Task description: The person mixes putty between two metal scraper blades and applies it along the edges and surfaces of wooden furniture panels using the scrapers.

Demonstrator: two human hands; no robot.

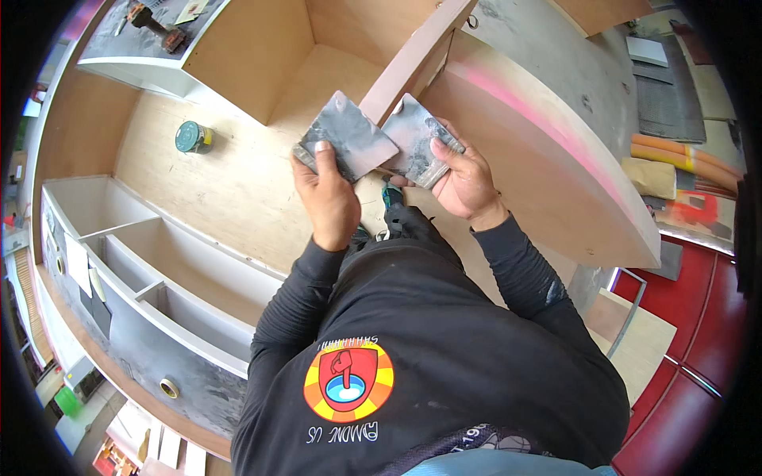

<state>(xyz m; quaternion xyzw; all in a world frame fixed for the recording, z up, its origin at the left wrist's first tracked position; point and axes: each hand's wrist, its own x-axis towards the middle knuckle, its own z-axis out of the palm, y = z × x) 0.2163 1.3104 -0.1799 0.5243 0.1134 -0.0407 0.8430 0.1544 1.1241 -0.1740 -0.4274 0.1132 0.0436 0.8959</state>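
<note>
Underfoot, pale plywood base; curved panel, pink-streaked, beside its right edge. Green-lidded can near the base's far-left corner, label too small to read. Power drill on a grey top, by that top's near-right corner. The person's black shirt bears a round red-and-orange emblem and white lettering, inverted in view. Left hand clamped on the left plate, right hand on the right plate; both plates grey-smeared, held above the base, overlapping in view.
</note>
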